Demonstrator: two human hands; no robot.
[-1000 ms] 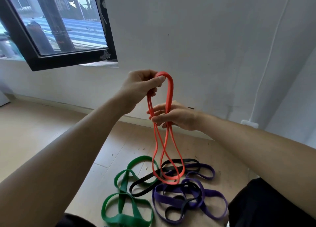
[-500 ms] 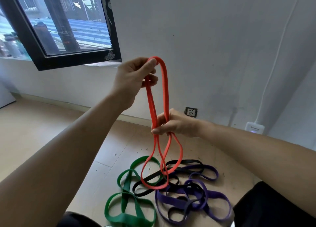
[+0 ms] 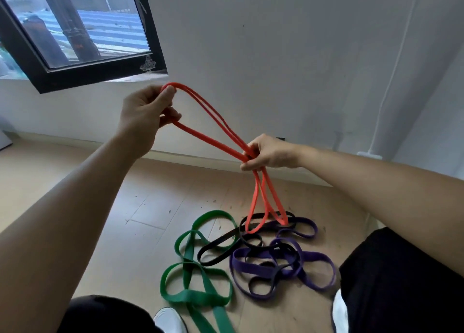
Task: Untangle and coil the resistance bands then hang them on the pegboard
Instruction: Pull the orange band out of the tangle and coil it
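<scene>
The head view looks down over 2 bare forearms held out above a pale wooden floor point(image 3: 120, 207). At upper centre-left of the frame the left hand point(image 3: 145, 114) is raised, its thumb and curled fingers pinching the folded top of the orange band point(image 3: 200, 136). From there 3 orange strands slope down toward right of centre, where the right hand point(image 3: 268, 153) grips them bunched together in its curled fingers. Below that hand 2 orange loops hang down, and their lower ends reach the pile on the floor; whether they touch it I cannot tell. The pile lies at lower centre: a wide green band point(image 3: 198, 299) on the left in several loops, a thin black band point(image 3: 216, 243) threading through the middle, and a purple band point(image 3: 251, 269) on the right, the black and purple tangled over one another. A black-framed window point(image 3: 75, 23) fills the upper left, set in a white wall point(image 3: 276, 56) with a white cable point(image 3: 391, 76) running down its right side. A white shoe point(image 3: 169, 320) shows at the bottom edge.
</scene>
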